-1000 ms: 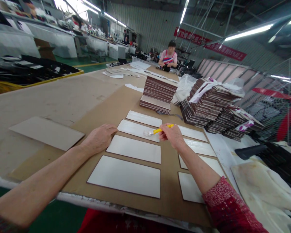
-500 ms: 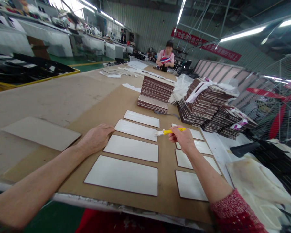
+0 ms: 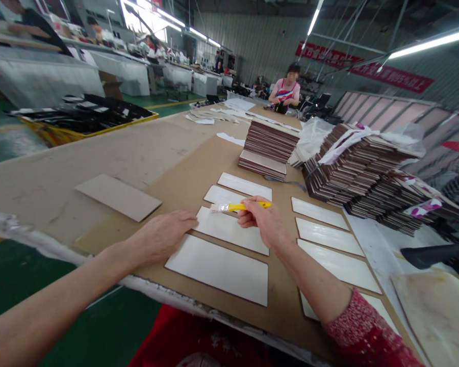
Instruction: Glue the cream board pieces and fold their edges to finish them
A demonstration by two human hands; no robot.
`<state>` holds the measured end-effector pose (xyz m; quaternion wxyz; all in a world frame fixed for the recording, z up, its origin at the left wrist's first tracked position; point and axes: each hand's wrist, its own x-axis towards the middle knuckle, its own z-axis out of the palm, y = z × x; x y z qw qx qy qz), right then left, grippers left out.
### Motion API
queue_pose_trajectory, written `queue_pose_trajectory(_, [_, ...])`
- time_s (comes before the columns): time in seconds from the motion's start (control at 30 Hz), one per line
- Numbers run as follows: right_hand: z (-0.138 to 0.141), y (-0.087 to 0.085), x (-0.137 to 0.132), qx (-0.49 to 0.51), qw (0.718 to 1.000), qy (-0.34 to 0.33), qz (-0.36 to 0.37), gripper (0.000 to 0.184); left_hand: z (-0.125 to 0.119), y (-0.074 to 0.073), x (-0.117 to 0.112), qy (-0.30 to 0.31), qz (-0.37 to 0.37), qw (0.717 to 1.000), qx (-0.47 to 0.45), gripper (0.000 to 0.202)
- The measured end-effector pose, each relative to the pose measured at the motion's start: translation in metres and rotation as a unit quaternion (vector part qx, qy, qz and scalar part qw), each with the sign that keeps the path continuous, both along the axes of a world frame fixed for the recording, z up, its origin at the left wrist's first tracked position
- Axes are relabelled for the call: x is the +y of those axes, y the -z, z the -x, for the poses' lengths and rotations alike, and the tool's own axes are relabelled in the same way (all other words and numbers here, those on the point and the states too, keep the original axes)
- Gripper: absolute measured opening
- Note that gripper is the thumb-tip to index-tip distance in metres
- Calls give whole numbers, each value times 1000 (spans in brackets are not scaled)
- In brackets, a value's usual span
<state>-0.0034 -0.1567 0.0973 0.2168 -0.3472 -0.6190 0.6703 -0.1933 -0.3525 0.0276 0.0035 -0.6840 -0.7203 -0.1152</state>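
Observation:
My right hand [image 3: 263, 222] is closed round the yellow handle of a small brush [image 3: 237, 207], whose white bristles point left over the left column of white rectangular panels [image 3: 231, 229]. My left hand [image 3: 164, 237] lies flat with fingers stretched, its fingertips at the left edge of the second-nearest panel. A nearer panel [image 3: 220, 267] lies below both hands. A second column of white panels [image 3: 329, 235] lies to the right. All rest on a brown cardboard sheet [image 3: 183, 178].
Stacks of brown-edged boards [image 3: 270, 148] and a larger leaning pile [image 3: 359, 168] stand behind the panels. A loose grey card [image 3: 118, 196] lies at left. A person in pink [image 3: 285, 94] works at the table's far end. A yellow-rimmed bin [image 3: 80, 120] is far left.
My right hand has swung the brush leftward from the right end of the left column to over its middle. The view has shifted. My left hand stays at the panel's left edge.

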Motion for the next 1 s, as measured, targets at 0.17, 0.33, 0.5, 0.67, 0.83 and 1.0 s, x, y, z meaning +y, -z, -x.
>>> queue_pose_trajectory(0.17, [20,14,-9,-17,1000,-16,-6,10,-6,17,-8,-7,-23,999,-38,46])
queue_pose_trajectory(0.33, [27,27,-9,-55,998,-28,-30,7,-4,26,-6,-19,-59,997,-55,47])
queue_pose_trajectory(0.5, [17,23,1,-90,993,-29,-65,7,-5,29,-7,-15,-67,996,-62,45])
queue_pose_trajectory(0.67, [-10,13,13,-115,990,-23,-82,9,-5,29,-8,-11,-72,996,-52,44])
queue_pose_trajectory(0.83, [-42,9,25,-133,988,-1,-81,7,-4,31,-9,-18,-69,996,-48,45])
queue_pose_trajectory(1.0, [-73,9,36,-143,985,30,-86,7,-2,35,-9,-7,-75,996,-38,48])
